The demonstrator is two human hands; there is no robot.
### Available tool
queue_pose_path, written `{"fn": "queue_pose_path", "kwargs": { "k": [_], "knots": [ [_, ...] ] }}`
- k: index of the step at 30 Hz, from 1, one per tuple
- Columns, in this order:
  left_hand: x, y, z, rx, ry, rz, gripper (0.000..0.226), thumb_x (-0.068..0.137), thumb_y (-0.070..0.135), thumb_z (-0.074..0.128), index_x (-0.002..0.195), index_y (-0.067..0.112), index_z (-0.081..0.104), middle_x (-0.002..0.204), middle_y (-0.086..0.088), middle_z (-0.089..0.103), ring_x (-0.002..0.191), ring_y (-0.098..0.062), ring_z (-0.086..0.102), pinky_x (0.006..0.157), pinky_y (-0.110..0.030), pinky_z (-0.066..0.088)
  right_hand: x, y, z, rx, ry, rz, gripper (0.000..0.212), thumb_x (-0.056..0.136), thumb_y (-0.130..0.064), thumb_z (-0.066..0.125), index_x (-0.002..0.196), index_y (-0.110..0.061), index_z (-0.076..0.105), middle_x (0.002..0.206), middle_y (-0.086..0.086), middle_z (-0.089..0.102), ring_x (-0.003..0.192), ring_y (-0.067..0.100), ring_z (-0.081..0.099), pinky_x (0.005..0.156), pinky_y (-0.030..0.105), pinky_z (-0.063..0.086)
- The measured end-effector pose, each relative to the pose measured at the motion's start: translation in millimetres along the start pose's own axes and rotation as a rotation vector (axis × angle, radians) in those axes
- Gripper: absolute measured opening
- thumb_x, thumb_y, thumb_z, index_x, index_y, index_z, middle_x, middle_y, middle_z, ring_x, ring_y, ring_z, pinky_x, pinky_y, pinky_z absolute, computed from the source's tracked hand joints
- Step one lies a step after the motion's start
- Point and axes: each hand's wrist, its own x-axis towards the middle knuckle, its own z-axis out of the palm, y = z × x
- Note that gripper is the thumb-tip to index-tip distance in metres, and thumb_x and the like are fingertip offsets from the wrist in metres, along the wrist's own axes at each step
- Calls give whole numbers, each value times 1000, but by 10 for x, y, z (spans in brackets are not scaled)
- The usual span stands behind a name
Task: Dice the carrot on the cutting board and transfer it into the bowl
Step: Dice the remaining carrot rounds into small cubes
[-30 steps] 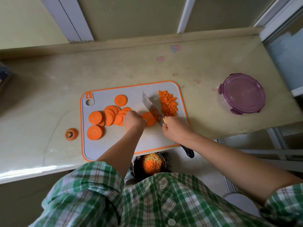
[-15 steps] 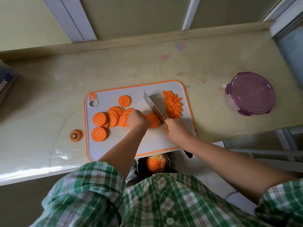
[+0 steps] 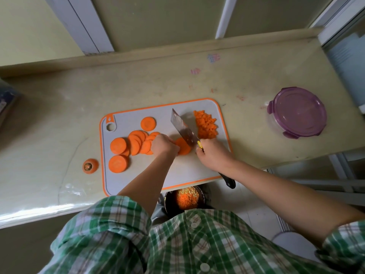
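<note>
Carrot slice (image 3: 184,148) sits pinned under my curled left grip (image 3: 165,145). My right grip (image 3: 212,155) clenches the cleaver (image 3: 183,127), blade at the slice's right edge.

**Desk:** What lies on the table (image 3: 59,119)?

**Operator:** I record the cutting board (image 3: 185,171) at the near edge, centre. A carrot end (image 3: 90,165) lies just off its left side; a lidded container (image 3: 296,112) stands well to the right.

**Desk:** And on the board?

**Operator:** I find carrot slices (image 3: 136,143) on the left half, a diced pile (image 3: 206,125) at the far right corner, and the knife (image 3: 182,127) between them, against a single slice (image 3: 183,146). The bowl (image 3: 167,201) sits below the board's near edge.
</note>
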Motion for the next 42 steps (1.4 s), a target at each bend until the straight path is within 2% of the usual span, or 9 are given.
{"fn": "queue_pose_path", "kwargs": {
  "k": [5,9,11,16,23,31,34,39,42],
  "knots": [
    [16,-10,5,-8,-1,6,16,67,0,76,71,10,65,77,-14,72,74,-30,71,71,-42,60,-41,-3,58,11,-24,45,19,94,-17,47,81,-6,57,84,17,64,81,35,59,60,29,32],
    [37,-19,10,8,-12,11,17,67,-1,76,68,10,64,75,-15,72,72,-31,71,70,-43,60,-64,-62,80,23,-53,77,36,94,-15,45,62,-20,31,65,1,45,73,31,54,59,30,29],
    [47,-20,10,15,-17,10,17,67,-2,76,71,9,64,74,-15,71,71,-31,71,69,-44,60,-55,-82,102,36,-55,76,39,94,-14,45,61,-24,27,67,1,43,74,32,56,58,30,30],
    [56,-8,5,4,-38,0,18,68,-4,77,79,5,66,77,-16,71,73,-31,71,70,-44,60,-19,-82,137,69,-35,60,24,93,-13,46,70,-15,40,78,16,60,76,37,59,57,32,32],
    [38,-1,-2,-7,-34,-5,19,68,-3,79,77,6,65,76,-15,71,73,-31,71,70,-43,60,-13,-59,226,45,25,35,14,95,-17,46,83,-11,49,84,17,64,78,37,60,57,32,33],
    [5,-17,-5,-4,-21,6,17,70,2,79,81,6,67,79,-12,72,75,-29,71,71,-40,60,29,-21,130,114,72,49,23,95,-18,49,73,-13,44,69,17,58,66,36,58,54,31,29],
    [-12,-14,-5,-9,-11,13,17,70,0,76,79,10,66,82,-10,72,77,-28,70,71,-38,60,21,-23,12,84,41,16,20,94,-18,48,75,-11,50,74,17,61,70,34,58,56,29,27],
    [-18,-4,-7,17,4,23,13,70,-1,74,79,7,69,79,-11,72,76,-28,70,69,-37,60,-27,-54,-40,35,-33,11,19,94,-18,47,82,-8,56,82,17,64,74,34,60,57,29,31],
    [-2,-10,-6,7,-12,18,14,66,-2,75,77,5,69,76,-13,72,72,-29,70,67,-38,60,-60,-67,9,10,-61,39,21,95,-16,45,74,-12,47,78,14,58,77,33,58,59,30,29]
  ]
}}
